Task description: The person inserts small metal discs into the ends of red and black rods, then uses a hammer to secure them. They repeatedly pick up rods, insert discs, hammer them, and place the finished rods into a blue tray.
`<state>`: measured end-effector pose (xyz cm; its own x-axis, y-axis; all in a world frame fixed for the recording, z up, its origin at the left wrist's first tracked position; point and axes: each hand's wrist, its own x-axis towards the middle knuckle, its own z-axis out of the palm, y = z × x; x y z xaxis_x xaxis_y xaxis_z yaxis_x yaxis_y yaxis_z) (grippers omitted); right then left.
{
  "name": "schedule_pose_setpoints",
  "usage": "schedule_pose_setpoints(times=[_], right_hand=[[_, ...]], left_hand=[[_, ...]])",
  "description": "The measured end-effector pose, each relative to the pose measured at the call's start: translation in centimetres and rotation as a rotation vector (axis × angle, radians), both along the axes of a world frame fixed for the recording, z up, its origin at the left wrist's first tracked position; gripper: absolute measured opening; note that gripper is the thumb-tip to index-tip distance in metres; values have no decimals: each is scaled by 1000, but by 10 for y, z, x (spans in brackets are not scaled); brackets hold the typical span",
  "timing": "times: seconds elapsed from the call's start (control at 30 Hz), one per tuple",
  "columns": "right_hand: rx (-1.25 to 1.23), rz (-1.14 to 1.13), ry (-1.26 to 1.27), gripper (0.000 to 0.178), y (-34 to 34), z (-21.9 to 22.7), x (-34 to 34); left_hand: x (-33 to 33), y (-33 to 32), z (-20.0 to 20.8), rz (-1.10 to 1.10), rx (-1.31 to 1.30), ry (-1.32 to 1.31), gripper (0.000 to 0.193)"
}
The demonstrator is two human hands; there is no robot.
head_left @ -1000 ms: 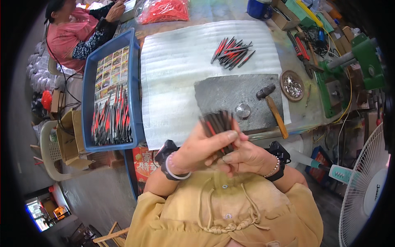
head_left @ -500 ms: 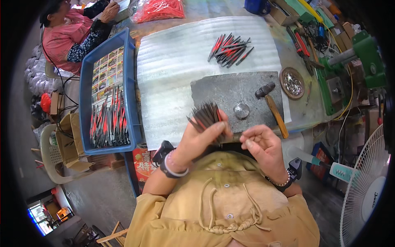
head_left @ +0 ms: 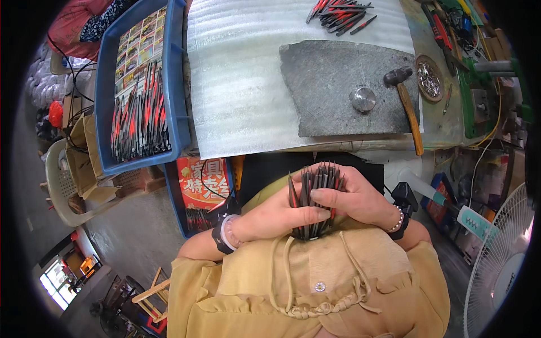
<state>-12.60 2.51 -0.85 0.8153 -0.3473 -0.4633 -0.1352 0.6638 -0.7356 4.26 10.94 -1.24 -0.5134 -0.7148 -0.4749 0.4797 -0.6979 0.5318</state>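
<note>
Close to my chest, a thick bundle of slim pointed black-and-red metal tools point(head_left: 311, 188) stands upright, tips up. My left hand point(head_left: 269, 218) wraps round its left and near side, thumb across the front. From the right, my right hand point(head_left: 366, 198) closes round the same bundle, its thumb pressed on the tools. The fingers behind the bundle are hidden. Beyond my hands, on the table, a dark metal slab point(head_left: 344, 118) carries a round metal disc point(head_left: 363, 99) and a wooden-handled hammer point(head_left: 408, 107), whose handle hangs past the slab's near edge.
A blue tray point(head_left: 181, 107) at left holds many similar tools on printed paper. A loose pile point(head_left: 341, 16) of them lies on white foam sheeting point(head_left: 236, 84). At right are a round dish point(head_left: 429, 79) of small metal pieces, a green press point(head_left: 479, 107) and a fan point(head_left: 501, 253).
My left hand has brought the bundle nearer my chest and turned it upright. My right hand has gone from apart to gripping it too. The view has tilted down, so the table sits higher.
</note>
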Motion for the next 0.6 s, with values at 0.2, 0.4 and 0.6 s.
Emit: schedule_pose_setpoints(times=[0.2,0.4,0.6], right_hand=[[1,-45,24,25,6,-6,-1],[93,-141,11,32,17,-9,-4],[117,-109,-59,32,21,-8,-8]], left_hand=[[-6,0,0,148,74,-34,35],[-5,4,-5,96,-75,-59,44],[-2,17,-7,116,-68,-45,33]])
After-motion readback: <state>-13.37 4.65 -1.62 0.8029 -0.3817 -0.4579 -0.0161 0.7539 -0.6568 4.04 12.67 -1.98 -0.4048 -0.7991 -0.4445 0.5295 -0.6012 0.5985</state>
